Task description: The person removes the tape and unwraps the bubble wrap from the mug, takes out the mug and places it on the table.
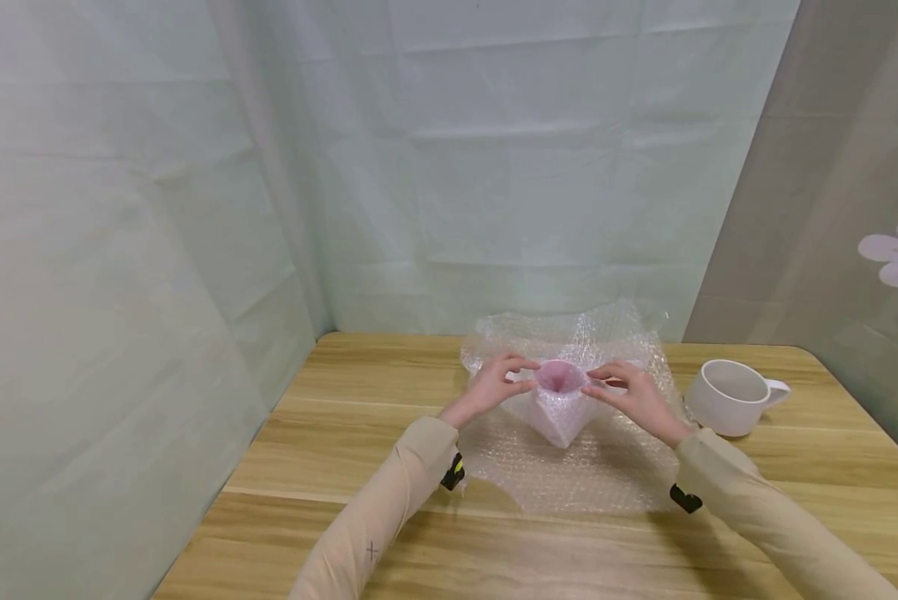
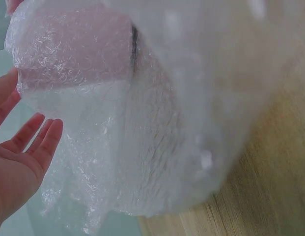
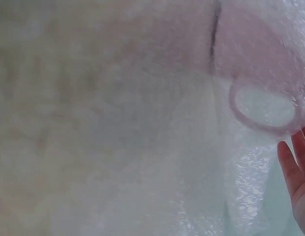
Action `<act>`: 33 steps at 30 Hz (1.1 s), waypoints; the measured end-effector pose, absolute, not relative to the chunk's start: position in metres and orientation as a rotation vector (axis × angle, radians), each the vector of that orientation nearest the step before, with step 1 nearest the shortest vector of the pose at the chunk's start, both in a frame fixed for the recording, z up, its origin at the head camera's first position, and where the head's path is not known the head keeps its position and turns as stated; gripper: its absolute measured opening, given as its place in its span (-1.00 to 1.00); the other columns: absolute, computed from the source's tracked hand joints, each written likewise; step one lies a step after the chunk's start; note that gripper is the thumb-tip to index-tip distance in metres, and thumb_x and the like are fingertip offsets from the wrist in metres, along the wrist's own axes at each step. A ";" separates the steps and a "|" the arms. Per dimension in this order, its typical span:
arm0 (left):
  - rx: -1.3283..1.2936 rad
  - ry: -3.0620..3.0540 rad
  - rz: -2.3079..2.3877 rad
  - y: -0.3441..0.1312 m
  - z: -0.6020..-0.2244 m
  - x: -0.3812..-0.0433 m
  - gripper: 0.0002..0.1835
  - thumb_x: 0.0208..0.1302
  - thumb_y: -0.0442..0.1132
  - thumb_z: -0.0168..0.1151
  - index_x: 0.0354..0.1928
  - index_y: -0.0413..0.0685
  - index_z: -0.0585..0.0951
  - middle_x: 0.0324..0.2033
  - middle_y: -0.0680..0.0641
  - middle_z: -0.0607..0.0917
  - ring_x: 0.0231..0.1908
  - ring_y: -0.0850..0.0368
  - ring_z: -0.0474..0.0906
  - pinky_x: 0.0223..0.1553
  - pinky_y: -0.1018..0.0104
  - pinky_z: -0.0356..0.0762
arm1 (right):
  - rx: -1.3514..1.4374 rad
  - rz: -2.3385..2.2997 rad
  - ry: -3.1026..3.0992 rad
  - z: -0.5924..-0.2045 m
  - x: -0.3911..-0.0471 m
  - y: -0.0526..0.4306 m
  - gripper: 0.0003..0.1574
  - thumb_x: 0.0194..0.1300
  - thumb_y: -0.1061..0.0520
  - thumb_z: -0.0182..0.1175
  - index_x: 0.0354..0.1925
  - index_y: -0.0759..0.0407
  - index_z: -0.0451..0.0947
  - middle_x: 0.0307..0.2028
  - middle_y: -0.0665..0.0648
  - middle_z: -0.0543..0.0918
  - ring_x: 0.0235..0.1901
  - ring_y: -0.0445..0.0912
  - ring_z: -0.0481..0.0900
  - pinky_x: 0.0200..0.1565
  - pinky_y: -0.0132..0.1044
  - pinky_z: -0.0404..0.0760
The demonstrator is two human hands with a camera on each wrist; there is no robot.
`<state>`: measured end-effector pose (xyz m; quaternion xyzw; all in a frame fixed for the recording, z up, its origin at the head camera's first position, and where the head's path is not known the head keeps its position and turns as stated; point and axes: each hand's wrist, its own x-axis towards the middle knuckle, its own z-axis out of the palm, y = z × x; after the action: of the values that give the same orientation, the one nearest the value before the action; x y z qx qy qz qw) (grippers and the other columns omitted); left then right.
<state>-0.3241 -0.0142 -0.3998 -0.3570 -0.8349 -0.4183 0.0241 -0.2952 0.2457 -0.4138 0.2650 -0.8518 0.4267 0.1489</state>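
Note:
A pink mug (image 1: 561, 372) stands in the middle of a sheet of bubble wrap (image 1: 561, 487), its mouth facing up. The wrap is folded up around its sides and comes to a point at the front. At the left rim, the thumb and index finger of my left hand (image 1: 494, 385) hold the wrap against the mug. Opposite it, my right hand (image 1: 639, 400) pinches the wrap at the right rim. Through the film in the right wrist view, the handle of the pink mug (image 3: 263, 46) shows near the right fingertips. The left hand's other fingers (image 2: 50, 142) are spread loosely.
A white mug (image 1: 730, 396) stands to the right of the wrap, handle pointing right. Everything rests on a wooden table (image 1: 329, 450). Pale cloth (image 1: 524, 200) hangs behind the table's back edge, and more cloth hangs along the left and right.

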 end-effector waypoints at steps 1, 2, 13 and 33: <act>-1.106 -2.582 -1.293 -0.014 -0.400 -0.324 -0.65 0.20 -0.24 0.20 0.01 -0.23 0.53 -0.10 -0.19 0.47 -0.06 -0.17 0.37 -0.13 0.32 0.45 | 0.750 1.235 -2.462 -0.412 -0.296 0.246 -0.64 0.11 0.04 0.29 -0.20 0.28 0.58 -0.24 0.11 0.57 -0.18 0.02 0.49 -0.12 -0.07 0.50; -1.109 -2.581 -1.290 -0.014 -0.400 -0.324 -0.65 0.20 -0.25 0.20 0.02 -0.23 0.53 -0.10 -0.20 0.47 -0.06 -0.17 0.38 -0.13 0.31 0.45 | 0.737 1.244 -2.475 -0.411 -0.297 0.246 -0.62 0.12 0.03 0.29 -0.19 0.28 0.57 -0.23 0.11 0.56 -0.17 0.02 0.49 -0.12 -0.07 0.49; -1.075 -2.584 -1.302 -0.014 -0.402 -0.325 -0.66 0.19 -0.25 0.22 0.00 -0.21 0.55 -0.09 -0.14 0.48 -0.08 -0.15 0.40 -0.13 0.31 0.44 | 0.736 1.271 -2.476 -0.402 -0.305 0.242 -0.57 0.09 0.06 0.31 -0.12 0.29 0.53 -0.19 0.17 0.56 -0.13 0.06 0.47 -0.09 0.03 0.45; -1.071 -2.558 -1.319 -0.014 -0.404 -0.327 -0.66 0.16 -0.27 0.24 -0.02 -0.24 0.55 -0.12 -0.17 0.51 -0.13 -0.07 0.45 -0.14 0.34 0.44 | 0.719 1.306 -2.543 -0.393 -0.309 0.242 -0.51 0.18 0.17 0.23 0.04 0.39 0.42 -0.09 0.33 0.50 -0.07 0.16 0.42 -0.01 0.03 0.38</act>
<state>-0.3267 -0.0137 -0.4040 -0.3484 -0.8326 -0.4292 0.0354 -0.3087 0.2418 -0.3930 0.2427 -0.8586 0.4411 0.0965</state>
